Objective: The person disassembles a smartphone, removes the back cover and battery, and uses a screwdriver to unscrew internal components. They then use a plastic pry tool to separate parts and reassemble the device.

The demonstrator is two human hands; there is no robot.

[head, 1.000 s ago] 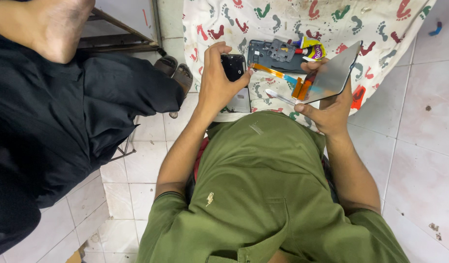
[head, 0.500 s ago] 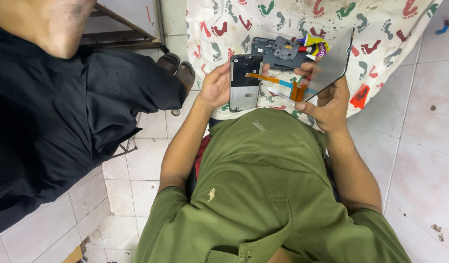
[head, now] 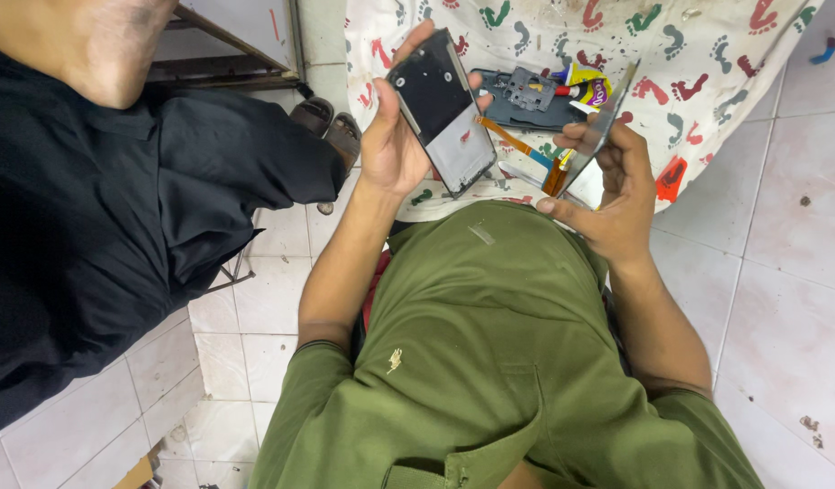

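A: Since half a second ago I log the left hand (head: 395,136) raised and turned outward; the rectangular phone frame, black at its upper part and pale grey below (head: 443,110), now stands higher and tilts with its top toward the cloth. The right hand (head: 616,195) has come a little toward the body with its thin dark glass screen panel (head: 605,127).

B: Grip state?

A: Left hand is closed around the phone frame, thumb on the near long edge, fingers behind it. Right hand pinches the screen panel edge-on between thumb and fingers; an orange flat ribbon cable (head: 556,177) hangs at the panel's lower end, by the thumb.

B: Where do the two pieces sit relative to each other?

A: Both held in the air above the lap, apart from each other, frame to the left of panel.

B: Surroundings?

A: Beyond them, a white cloth printed with coloured footprints (head: 707,54) lies on the pale tiled floor (head: 788,299). On the cloth: a dark phone back body with a grey plate (head: 524,95) and a small yellow tube (head: 591,89) just beside it. To the left, another person's black trouser leg (head: 119,208) and a pair of brown sandals (head: 331,127).
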